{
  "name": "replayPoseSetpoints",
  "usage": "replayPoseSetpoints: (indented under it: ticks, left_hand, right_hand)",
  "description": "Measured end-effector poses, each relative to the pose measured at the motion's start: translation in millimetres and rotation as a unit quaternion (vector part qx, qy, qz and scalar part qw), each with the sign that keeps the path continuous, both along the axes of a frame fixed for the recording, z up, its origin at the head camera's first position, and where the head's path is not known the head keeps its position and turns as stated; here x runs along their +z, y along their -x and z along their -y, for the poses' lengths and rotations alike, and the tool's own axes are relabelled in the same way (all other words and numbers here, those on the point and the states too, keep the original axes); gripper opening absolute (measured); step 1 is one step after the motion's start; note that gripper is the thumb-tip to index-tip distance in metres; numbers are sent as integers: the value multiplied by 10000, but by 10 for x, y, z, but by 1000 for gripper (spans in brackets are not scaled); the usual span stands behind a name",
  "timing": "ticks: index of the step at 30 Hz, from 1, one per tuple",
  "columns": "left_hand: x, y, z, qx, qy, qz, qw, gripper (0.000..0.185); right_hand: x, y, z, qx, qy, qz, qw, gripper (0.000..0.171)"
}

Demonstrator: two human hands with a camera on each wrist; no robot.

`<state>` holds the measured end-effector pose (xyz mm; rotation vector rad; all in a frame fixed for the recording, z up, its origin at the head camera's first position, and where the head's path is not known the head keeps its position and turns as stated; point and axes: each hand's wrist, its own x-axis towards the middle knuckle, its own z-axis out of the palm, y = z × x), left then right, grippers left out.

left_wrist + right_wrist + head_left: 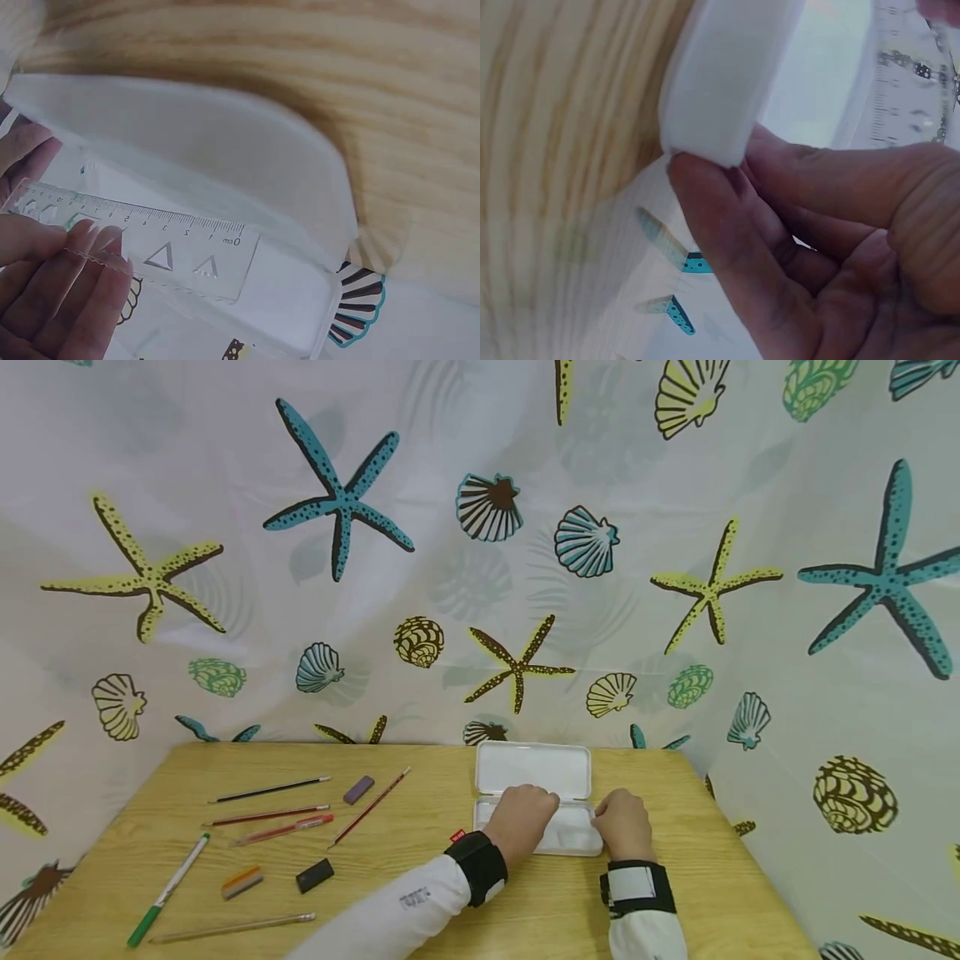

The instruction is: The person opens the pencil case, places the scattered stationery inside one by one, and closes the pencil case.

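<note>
Fingers (82, 289) of the left hand (522, 817) pinch a clear plastic ruler (161, 251); the right hand (622, 823) grips the smooth white case (534, 770).

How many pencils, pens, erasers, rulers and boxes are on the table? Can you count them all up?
Pencils and pens: 6 (black, two red, red pen, green-tipped, clear)
Erasers: 3 (purple, orange-grey, black)
Clear ruler: 1
White pencil case, open: 1
Total: 11
</note>
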<state>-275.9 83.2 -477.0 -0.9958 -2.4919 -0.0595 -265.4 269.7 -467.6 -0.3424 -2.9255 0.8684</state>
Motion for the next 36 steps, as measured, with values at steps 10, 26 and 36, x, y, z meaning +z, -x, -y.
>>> replayPoseSetpoints:
  ticks: [10, 26, 36]
  left_hand:
    - [-211, -3, -59, 323, 485, -278, 9979, 18]
    - [-70, -30, -52, 241, 178, 849, 9959, 13]
    - [76, -97, 21, 32, 128, 1836, 9829, 14]
  right_hand:
    - [-14, 4, 38, 96, -12, -94, 9999, 5]
    - [-8, 21, 16, -60, -29, 27, 10000, 3]
    - [-13, 16, 8, -83, 24, 141, 9999, 4]
